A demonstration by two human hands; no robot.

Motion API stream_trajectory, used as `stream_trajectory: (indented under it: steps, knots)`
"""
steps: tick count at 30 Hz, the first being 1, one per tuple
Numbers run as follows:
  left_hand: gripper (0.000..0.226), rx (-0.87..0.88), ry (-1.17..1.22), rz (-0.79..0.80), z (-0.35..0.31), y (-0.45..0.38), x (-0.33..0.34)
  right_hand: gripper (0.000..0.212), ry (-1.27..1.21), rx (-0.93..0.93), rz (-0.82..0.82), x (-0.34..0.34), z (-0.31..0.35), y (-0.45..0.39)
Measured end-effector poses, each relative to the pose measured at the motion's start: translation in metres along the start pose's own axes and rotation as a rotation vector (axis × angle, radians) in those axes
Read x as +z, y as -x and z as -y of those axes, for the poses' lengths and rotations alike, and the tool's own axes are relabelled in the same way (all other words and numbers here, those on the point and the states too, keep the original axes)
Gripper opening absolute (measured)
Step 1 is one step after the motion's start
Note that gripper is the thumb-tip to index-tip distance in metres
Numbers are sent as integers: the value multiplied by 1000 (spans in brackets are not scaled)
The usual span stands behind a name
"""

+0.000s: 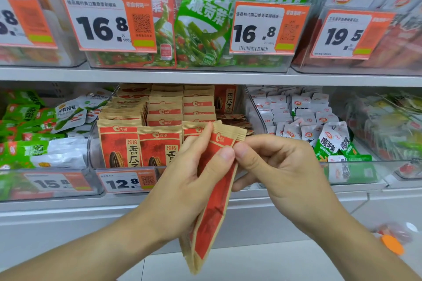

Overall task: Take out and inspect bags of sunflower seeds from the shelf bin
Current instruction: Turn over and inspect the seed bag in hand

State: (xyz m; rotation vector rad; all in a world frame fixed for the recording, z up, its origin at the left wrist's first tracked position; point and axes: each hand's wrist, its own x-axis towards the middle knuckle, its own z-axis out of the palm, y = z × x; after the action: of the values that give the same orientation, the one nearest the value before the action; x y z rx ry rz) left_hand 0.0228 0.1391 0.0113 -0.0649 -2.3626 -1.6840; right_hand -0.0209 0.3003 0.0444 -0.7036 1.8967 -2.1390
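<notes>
A clear plastic shelf bin [93,143] on the lower shelf holds rows of tan-and-red sunflower seed bags [121,146]. In front of the bin, below shelf level, my left hand [182,187] grips a small stack of these bags [213,207], seen almost edge-on, thumb on the near face and fingers behind. My right hand [274,166] pinches the upper right edge of the same stack with thumb and forefinger. How many bags are in the stack is hard to tell.
Price tag 12.8 [126,181] hangs on the bin's front. Green and white snack packs [45,125] fill the bin to the left; white and green packets [319,134] fill the bin to the right. The upper shelf [205,76] carries large red and green bags.
</notes>
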Motion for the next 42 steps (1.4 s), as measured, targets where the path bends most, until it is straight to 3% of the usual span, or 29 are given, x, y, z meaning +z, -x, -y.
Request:
stream_trajectory:
  steps: [4,7,14,17,23,26,28,30,34,38,42]
  knots:
    - [47,-20,70,15,5,-3,4,17,-52,2,-6,2,-2,1]
    - [48,-36,172,-8,18,-7,3,27,-11,-10,50,1,-5,3]
    - [67,-147,296,-128,16,-15,-5,101,290,-37,293,5,-12,14]
    - [62,-107,353,-145,1,-13,-7,111,376,-67,360,9,-13,17]
    - [47,-92,400,-121,-3,-13,-10,104,391,-92,408,12,-11,19]
    - [38,-83,537,-80,-4,-13,-13,102,441,-122,400,14,-11,19]
    - [43,-95,591,-37,-4,-11,-14,104,471,-143,386,14,-13,19]
    - [60,-115,547,-9,-1,-12,-16,103,496,-166,379,15,-14,20]
    - [53,-75,395,-10,-4,-12,-16,96,562,-221,359,15,-14,20]
    - [49,62,238,-138,-4,-10,-15,90,679,-280,327,9,-17,18]
    - [36,188,52,-327,-1,-11,-18,58,728,-330,225,6,-18,16]
